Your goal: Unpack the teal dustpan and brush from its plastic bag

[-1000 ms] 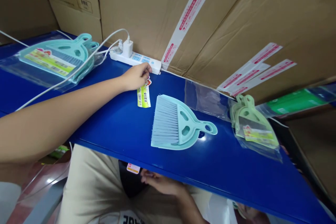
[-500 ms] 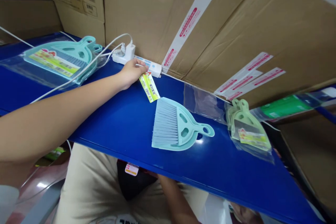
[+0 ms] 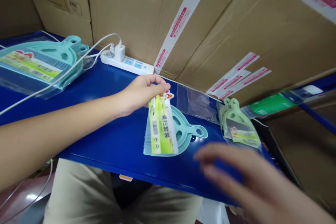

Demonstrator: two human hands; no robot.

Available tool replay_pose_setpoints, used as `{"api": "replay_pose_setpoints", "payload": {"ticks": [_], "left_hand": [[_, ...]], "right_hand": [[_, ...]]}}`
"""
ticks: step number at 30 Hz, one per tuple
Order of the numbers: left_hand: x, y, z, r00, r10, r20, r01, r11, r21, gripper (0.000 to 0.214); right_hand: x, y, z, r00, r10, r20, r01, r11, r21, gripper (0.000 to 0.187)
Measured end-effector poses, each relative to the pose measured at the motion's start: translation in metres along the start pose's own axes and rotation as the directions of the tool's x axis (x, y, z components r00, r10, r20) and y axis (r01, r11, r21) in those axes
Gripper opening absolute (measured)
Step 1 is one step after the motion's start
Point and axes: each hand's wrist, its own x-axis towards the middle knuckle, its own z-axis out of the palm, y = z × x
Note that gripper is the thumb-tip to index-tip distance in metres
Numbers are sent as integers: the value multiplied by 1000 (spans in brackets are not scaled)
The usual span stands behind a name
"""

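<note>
My left hand [image 3: 141,92] pinches the top of a yellow-green paper label card [image 3: 162,126] and holds it hanging over a light blue dustpan with a brush [image 3: 183,133] that lies on the blue shelf [image 3: 118,140]. The card hides most of the brush. My right hand [image 3: 236,178] comes in from the lower right, blurred by motion, fingers stretched out and apart, above the shelf's front edge. An empty clear plastic bag [image 3: 196,103] lies behind the dustpan.
A bagged green dustpan set [image 3: 237,126] lies at the right. Bagged blue dustpan sets [image 3: 39,63] are stacked at the left. A white power strip [image 3: 126,63] with cables sits against cardboard boxes [image 3: 210,24] at the back.
My left hand has carried the label card from beside the power strip to above the blue dustpan. My right hand has risen from under the shelf into view at the lower right.
</note>
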Motion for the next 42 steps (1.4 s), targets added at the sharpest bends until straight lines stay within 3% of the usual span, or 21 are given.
{"api": "replay_pose_setpoints", "payload": {"ticks": [2, 4, 6, 9, 12, 16, 18, 21, 25, 28, 34, 42], "left_hand": [[-6, -1, 5, 997, -26, 74, 26, 1000, 6, 15], [-7, -3, 5, 992, -28, 120, 27, 1000, 13, 20], [-4, -7, 3, 991, -24, 134, 22, 1000, 17, 25], [1, -11, 2, 988, -50, 144, 45, 998, 40, 23], [0, -5, 6, 980, -86, 179, 75, 995, 69, 22], [1, 8, 15, 943, -89, 321, 33, 984, 176, 24], [7, 8, 18, 935, -76, 346, -27, 958, 285, 24], [20, -1, 18, 959, -5, 284, -138, 865, 483, 23], [30, -15, 14, 952, 102, 287, -286, 621, 730, 22], [32, -17, 11, 934, 122, 335, -350, 488, 800, 25], [41, -15, 7, 905, 85, 418, -412, 425, 806, 36], [37, -17, 12, 908, 93, 410, -418, 302, 857, 41]], "right_hand": [[38, 11, -15, 970, -13, -244, 25, 999, 47, 28], [69, 27, -13, 872, 12, -489, 50, 992, 113, 34], [84, 46, 0, 763, -24, -646, 60, 998, 33, 27], [82, 70, 15, 669, -78, -739, 43, 997, -65, 16], [76, 81, 14, 646, -26, -763, 35, 999, -4, 18], [76, 83, 5, 605, -42, -795, 50, 999, -15, 17], [77, 83, 4, 599, -43, -800, 61, 998, -8, 17], [77, 83, 5, 627, -49, -778, 62, 998, -12, 19], [76, 82, 7, 652, -66, -756, 71, 997, -26, 19], [77, 82, 7, 655, -87, -751, 93, 995, -34, 19], [77, 83, 8, 674, -96, -732, 99, 994, -39, 17], [77, 83, 6, 703, -75, -707, 77, 997, -28, 19]]}}
